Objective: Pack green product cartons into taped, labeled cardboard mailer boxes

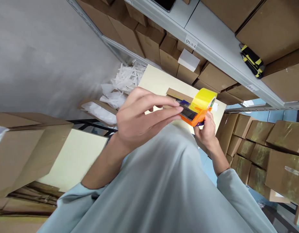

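Note:
My right hand (207, 129) is closed around an orange tape dispenser (197, 119) loaded with a roll of yellow tape (203, 99). The dispenser is tilted in front of my body, with a dark strip along its near side. From the left, my left hand (144, 118) reaches across with its fingers stretched out. Its fingertips touch or rest close over the dark strip; the thumb is mostly hidden, so whether they pinch a tape end does not show. Behind the dispenser, a brown cardboard piece (179, 94) is partly visible on the cream tabletop (156, 77).
Shredded white paper (128, 77) lies at the tabletop's left end. An open carton (30, 152) stands at far left. A grey metal shelf (212, 58) runs overhead with boxes and yellow-black cutters (252, 61). Stacked cartons (258, 142) fill the right side.

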Demonstrator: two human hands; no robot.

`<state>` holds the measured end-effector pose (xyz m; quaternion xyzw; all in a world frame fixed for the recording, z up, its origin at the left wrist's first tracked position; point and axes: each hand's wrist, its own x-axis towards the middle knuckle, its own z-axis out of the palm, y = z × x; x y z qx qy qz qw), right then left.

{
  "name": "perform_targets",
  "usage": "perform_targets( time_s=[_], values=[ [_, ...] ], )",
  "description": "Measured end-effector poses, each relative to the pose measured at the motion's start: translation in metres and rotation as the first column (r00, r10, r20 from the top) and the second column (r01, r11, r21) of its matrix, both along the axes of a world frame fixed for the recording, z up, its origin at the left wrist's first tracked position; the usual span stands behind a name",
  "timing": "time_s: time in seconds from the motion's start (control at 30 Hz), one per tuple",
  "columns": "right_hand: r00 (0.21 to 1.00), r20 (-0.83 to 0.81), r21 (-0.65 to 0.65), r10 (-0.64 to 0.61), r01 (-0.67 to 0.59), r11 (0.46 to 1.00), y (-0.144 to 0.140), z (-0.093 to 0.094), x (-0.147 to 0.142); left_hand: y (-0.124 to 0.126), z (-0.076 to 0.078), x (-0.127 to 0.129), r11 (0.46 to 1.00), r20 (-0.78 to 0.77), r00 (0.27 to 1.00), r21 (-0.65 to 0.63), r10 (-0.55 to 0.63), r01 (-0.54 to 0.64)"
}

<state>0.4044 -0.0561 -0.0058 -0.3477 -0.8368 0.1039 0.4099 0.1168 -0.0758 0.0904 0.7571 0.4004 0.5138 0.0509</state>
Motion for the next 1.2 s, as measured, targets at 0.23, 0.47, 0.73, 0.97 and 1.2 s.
perform_targets(
  time_s=[0.23, 0.47, 0.73, 0.97, 1.2],
  values=[
    [0.997, 0.055, 0.087, -0.051, 0.046, 0.995, -0.009, 0.007, -0.004, -0.009, -0.003, 0.006, 0.987, -0.026, 1.000, -0.164, 0.002, -0.006],
    [0.996, 0.083, 0.035, -0.035, 0.032, 0.999, -0.012, 0.006, -0.002, -0.008, 0.001, 0.006, 0.999, -0.094, 0.995, -0.042, 0.014, -0.018],
    [0.990, 0.139, 0.082, 0.007, -0.018, 0.996, -0.008, 0.011, 0.003, -0.007, 0.008, 0.005, 0.997, -0.050, 0.999, -0.069, 0.013, -0.016],
    [0.952, 0.298, -0.084, 0.065, -0.041, 0.996, -0.004, 0.014, 0.007, -0.010, -0.035, 0.008, 0.961, 0.004, 0.990, -0.242, 0.142, -0.137],
    [0.816, 0.472, -0.506, 0.333, -0.059, 0.861, 0.023, 0.037, 0.015, 0.007, -0.085, -0.010, 0.864, 0.076, 0.970, -0.476, 0.229, -0.167]
  ],
)
